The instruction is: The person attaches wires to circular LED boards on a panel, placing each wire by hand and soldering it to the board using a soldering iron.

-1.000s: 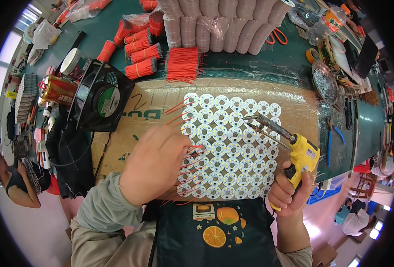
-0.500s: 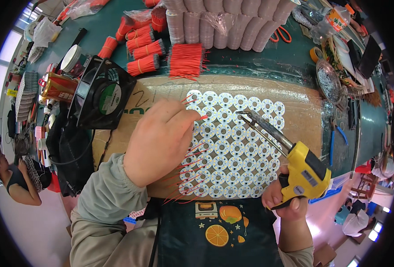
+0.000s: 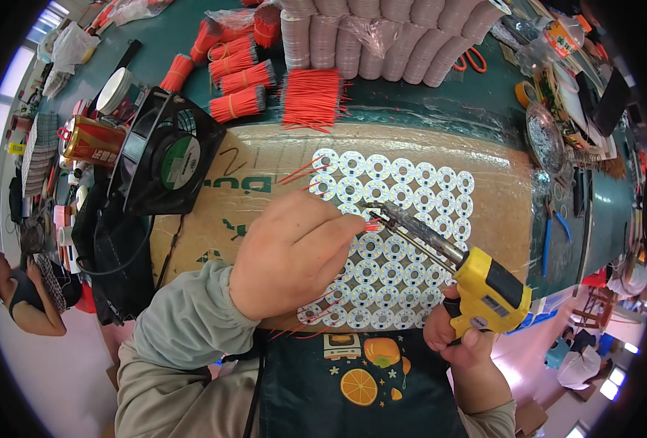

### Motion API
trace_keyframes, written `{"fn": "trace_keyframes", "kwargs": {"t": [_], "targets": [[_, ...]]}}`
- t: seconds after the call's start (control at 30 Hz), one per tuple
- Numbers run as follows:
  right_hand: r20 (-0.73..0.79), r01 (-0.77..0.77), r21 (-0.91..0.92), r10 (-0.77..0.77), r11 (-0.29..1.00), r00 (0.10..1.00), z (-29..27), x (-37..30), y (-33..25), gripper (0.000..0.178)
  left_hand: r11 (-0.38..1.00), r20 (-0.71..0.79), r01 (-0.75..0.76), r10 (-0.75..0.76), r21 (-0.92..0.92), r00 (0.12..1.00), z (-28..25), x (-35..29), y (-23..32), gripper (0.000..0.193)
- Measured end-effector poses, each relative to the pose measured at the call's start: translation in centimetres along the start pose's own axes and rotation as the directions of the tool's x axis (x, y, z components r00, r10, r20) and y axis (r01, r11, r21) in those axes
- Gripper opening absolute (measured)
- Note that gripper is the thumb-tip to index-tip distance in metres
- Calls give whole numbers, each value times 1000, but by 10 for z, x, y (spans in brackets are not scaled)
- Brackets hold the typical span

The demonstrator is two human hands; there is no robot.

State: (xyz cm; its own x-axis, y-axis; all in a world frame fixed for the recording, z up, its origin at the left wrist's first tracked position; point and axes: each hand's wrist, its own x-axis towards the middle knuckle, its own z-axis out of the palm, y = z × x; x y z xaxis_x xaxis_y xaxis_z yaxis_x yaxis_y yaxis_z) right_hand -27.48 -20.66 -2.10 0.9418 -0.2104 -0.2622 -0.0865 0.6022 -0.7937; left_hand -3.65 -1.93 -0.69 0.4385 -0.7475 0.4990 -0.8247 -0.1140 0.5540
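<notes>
My left hand, closed in a pinch, holds short red wires over the left part of a grid of round white LED boards. In my right hand is a yellow and black soldering gun, gripped by its handle. Its dark tip reaches left over the boards, right beside the pinched wires; whether it touches them I cannot tell. More red wires stick out leftward from the grid's upper left boards, and others from its lower left. My left hand hides several boards in the middle rows.
Under the boards lies a brown cardboard sheet. A black fan stands at its left. Behind are bundles of red wire and tall stacks of round discs. At right are blue-handled pliers and a metal bowl.
My left hand has moved right and nearer to me with the wires. The soldering gun's tip has shifted left and down to meet them. Wires at the upper left have come into view.
</notes>
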Motion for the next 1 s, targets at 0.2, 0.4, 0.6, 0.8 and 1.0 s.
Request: {"fn": "trace_keyframes", "kwargs": {"t": [0.2,0.4,0.6,0.8,1.0], "targets": [[59,21,180,-32,983,998,-4,5,3,63,1000,-40,5,-5,24,999,5,-2,-3,29],[26,-23,291,16,957,1000,-5,3,3,67,999,-66,-19,22,39,998,10,-3,-6,27],[104,-22,312,-11,950,994,-8,7,6,58,998,-60,-15,19,66,998,13,-3,-7,27],[55,0,338,-20,941,998,-10,4,1,57,995,-63,14,-8,97,998,8,-5,-7,28],[22,27,261,-34,965,999,-11,1,0,61,991,-40,34,-29,130,999,-1,-4,-5,28]]}}
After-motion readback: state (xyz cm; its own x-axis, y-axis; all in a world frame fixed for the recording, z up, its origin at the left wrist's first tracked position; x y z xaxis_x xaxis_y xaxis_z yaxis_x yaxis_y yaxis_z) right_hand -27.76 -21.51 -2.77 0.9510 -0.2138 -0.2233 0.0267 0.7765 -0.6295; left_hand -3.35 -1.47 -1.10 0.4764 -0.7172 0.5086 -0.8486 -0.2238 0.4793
